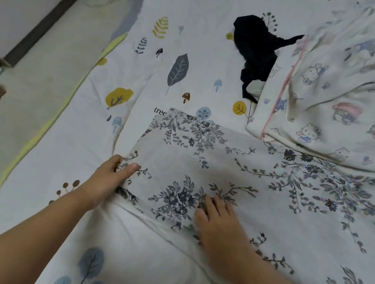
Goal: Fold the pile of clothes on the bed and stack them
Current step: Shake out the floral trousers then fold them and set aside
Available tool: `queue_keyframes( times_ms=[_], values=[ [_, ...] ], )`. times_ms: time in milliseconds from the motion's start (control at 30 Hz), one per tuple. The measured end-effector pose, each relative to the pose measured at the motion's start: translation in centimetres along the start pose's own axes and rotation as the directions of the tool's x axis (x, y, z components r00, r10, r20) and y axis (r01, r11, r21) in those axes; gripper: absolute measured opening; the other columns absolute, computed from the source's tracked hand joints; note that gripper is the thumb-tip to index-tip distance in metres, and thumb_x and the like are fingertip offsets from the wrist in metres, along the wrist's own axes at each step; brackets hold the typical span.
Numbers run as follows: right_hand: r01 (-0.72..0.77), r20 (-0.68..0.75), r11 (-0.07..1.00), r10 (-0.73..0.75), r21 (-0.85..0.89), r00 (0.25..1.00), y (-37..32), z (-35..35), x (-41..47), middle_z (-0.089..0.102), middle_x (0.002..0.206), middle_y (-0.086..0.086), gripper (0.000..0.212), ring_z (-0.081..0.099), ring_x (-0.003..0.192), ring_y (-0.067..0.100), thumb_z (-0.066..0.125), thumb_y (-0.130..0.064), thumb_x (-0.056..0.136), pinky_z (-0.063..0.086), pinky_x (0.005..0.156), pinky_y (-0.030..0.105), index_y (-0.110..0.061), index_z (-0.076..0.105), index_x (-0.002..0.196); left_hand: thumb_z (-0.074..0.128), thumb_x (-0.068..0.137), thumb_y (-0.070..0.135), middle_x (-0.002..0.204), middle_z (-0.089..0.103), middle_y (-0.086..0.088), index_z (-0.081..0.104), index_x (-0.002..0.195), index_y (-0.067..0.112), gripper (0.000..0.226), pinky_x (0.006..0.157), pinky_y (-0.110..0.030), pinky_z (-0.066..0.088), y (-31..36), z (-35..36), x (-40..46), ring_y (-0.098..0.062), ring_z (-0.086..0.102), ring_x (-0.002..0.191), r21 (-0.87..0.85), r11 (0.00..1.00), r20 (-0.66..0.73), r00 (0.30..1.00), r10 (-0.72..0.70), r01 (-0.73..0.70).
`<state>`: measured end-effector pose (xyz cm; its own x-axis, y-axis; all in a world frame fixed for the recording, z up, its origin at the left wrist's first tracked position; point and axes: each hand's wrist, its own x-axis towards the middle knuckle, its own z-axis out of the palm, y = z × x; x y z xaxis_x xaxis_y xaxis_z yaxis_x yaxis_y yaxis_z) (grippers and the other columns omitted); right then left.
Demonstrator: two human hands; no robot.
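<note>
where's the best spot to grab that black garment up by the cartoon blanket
Probably the bunched upper part of the black garment, coming from the open left side. Its right edge tucks under the cartoon-print blanket, and its lower end is only thin strips.

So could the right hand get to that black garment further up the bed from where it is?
Probably yes. The right hand rests flat on the floral cloth, holding nothing, and only open bedsheet lies between it and the black garment. The cartoon-print fabric covers just the garment's right edge. It looks like a long stretch forward, though.
</note>
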<state>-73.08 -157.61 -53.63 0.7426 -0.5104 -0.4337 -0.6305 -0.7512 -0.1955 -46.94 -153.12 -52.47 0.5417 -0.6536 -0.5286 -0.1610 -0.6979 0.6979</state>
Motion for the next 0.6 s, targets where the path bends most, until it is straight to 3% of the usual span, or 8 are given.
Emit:
queue_keyframes(
  times_ms=[67, 133, 200, 233, 333, 400, 500, 600],
  values=[
    [0.02, -0.048, 0.999, -0.018, 0.046, 0.999, 0.1, -0.8, -0.4, 0.039, 0.144, 0.021, 0.04, 0.035, 0.135, 0.038, 0.058, -0.013, 0.088, 0.027, 0.113, 0.049, -0.006, 0.046, 0.126, 0.06, 0.089, 0.028, 0.089, 0.064, -0.013, 0.054, 0.094, -0.002, 0.031, 0.074, -0.033, 0.046, -0.1, 0.1, 0.0, -0.022, 0.058, 0.078, 0.032, 0.999, -0.059, 0.998, 0.018, -0.016],
    [0.037, -0.26, 0.986, 0.006, 0.16, 0.966, 0.2, -1.1, -0.8, 0.069, 0.108, 0.013, 0.029, 0.066, 0.102, 0.029, 0.077, -0.009, 0.071, 0.053, 0.09, 0.042, -0.007, 0.066, 0.098, 0.061, 0.089, 0.026, 0.077, 0.059, -0.013, 0.052, 0.082, 0.0, 0.028, 0.067, -0.034, 0.043, 0.1, -0.3, 0.1, -0.022, 0.054, 0.071, 0.062, 0.997, -0.13, 0.99, 0.058, -0.051],
    [0.09, -0.461, 0.978, 0.009, 0.191, 0.887, -0.2, -0.7, -1.3, 0.073, 0.098, 0.008, 0.008, 0.07, 0.091, 0.023, 0.066, -0.014, 0.078, 0.057, 0.081, 0.04, -0.01, 0.069, 0.084, 0.065, 0.085, 0.028, 0.064, 0.054, -0.005, 0.049, 0.069, 0.01, 0.03, 0.057, -0.031, 0.037, -0.1, -1.1, -0.1, -0.02, 0.049, 0.061, 0.092, 0.993, -0.21, 0.973, 0.092, -0.074],
    [0.092, -0.472, 0.976, 0.013, 0.199, 0.882, -0.6, -0.7, -1.5, 0.073, 0.098, 0.006, 0.015, 0.07, 0.092, 0.022, 0.057, -0.018, 0.082, 0.057, 0.081, 0.04, -0.011, 0.07, 0.081, 0.067, 0.084, 0.03, 0.061, 0.053, -0.004, 0.049, 0.067, 0.011, 0.032, 0.056, -0.03, 0.036, -0.5, -1.4, -0.2, -0.02, 0.049, 0.058, 0.119, 0.991, -0.234, 0.968, 0.094, -0.068],
    [0.046, -0.369, 0.994, -0.006, 0.1, 0.929, -0.9, 0.5, -1.9, 0.073, 0.101, 0.006, 0.018, 0.069, 0.097, 0.025, 0.073, -0.034, 0.073, 0.057, 0.08, 0.042, -0.016, 0.072, 0.077, 0.067, 0.083, 0.036, 0.062, 0.054, -0.006, 0.051, 0.066, 0.008, 0.036, 0.058, -0.032, 0.035, -2.0, -1.0, -1.0, -0.023, 0.051, 0.061, 0.294, 0.953, -0.214, 0.977, -0.012, 0.076],
    [-0.046, -0.221, 0.998, 0.052, 0.033, 0.974, -1.1, 1.2, -2.2, 0.069, 0.111, 0.011, 0.046, 0.065, 0.104, 0.033, 0.082, -0.05, 0.056, 0.055, 0.081, 0.049, -0.016, 0.075, 0.086, 0.063, 0.086, 0.038, 0.062, 0.053, -0.006, 0.051, 0.067, 0.008, 0.038, 0.058, -0.032, 0.034, -2.8, -0.6, -1.2, -0.022, 0.05, 0.062, 0.33, 0.929, -0.157, 0.98, -0.12, 0.167],
    [-0.102, -0.204, 0.994, 0.091, -0.045, 0.975, -0.9, 2.2, -2.6, 0.061, 0.121, 0.02, 0.082, 0.057, 0.109, 0.046, 0.078, -0.064, 0.05, 0.046, 0.081, 0.066, -0.012, 0.069, 0.112, 0.061, 0.085, 0.046, 0.074, 0.06, -0.001, 0.058, 0.08, 0.011, 0.035, 0.065, -0.029, 0.041, -2.4, -0.7, -1.3, -0.018, 0.057, 0.072, 0.205, 0.964, -0.025, 0.985, -0.17, 0.171],
    [-0.125, -0.148, 0.988, 0.11, -0.09, 0.983, -0.7, 1.7, -3.0, 0.064, 0.115, 0.021, 0.073, 0.061, 0.101, 0.047, 0.063, -0.069, 0.066, 0.047, 0.072, 0.066, -0.013, 0.068, 0.113, 0.062, 0.087, 0.033, 0.074, 0.057, 0.009, 0.052, 0.084, 0.018, 0.019, 0.062, -0.018, 0.04, -1.9, -0.6, -2.0, -0.006, 0.055, 0.069, 0.128, 0.985, 0.038, 0.992, -0.119, 0.113]
  ],
)
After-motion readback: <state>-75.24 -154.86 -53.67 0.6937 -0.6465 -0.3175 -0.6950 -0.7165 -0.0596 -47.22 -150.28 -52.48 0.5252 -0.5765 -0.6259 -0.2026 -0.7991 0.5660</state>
